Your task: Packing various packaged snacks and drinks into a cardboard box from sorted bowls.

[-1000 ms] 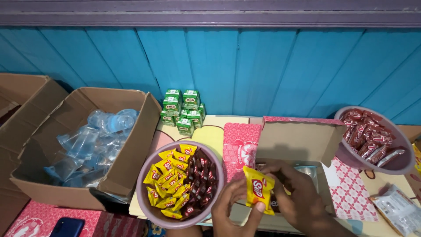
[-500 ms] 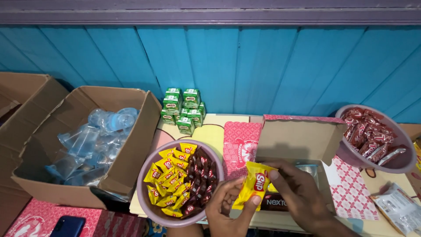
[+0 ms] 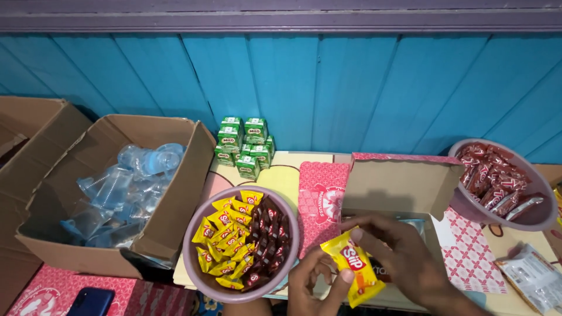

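Both hands are pinching one yellow snack packet [image 3: 355, 267], holding it tilted just above the open small box [image 3: 404, 190]. Left hand [image 3: 313, 287] is gripping the packet's lower left edge with thumb and fingers closed on it; wrist is getting cut off by the bottom of the frame. Right hand [image 3: 404, 257] is closing thumb and forefinger on the packet's top corner, other fingers curling loosely over the box opening. Right forearm is running out of frame too.

Box contents are mostly getting hidden behind the right hand; only a dark wrapper and a bit of something shiny are peeking out, can't tell what. Box flap is standing up behind the hands.

Left of the hands, a round bowl [image 3: 193, 275] is holding yellow and brown packets. Green drink cartons [image 3: 244, 146] are sitting stacked against the blue wall. Big cardboard box [image 3: 175, 199] is holding clear plastic cups, blurry. Second bowl [image 3: 541, 219] at right is holding red-brown bars. Clear packets [image 3: 533, 278] at the right edge and a dark phone [image 3: 88, 303] at bottom left are both getting cropped.
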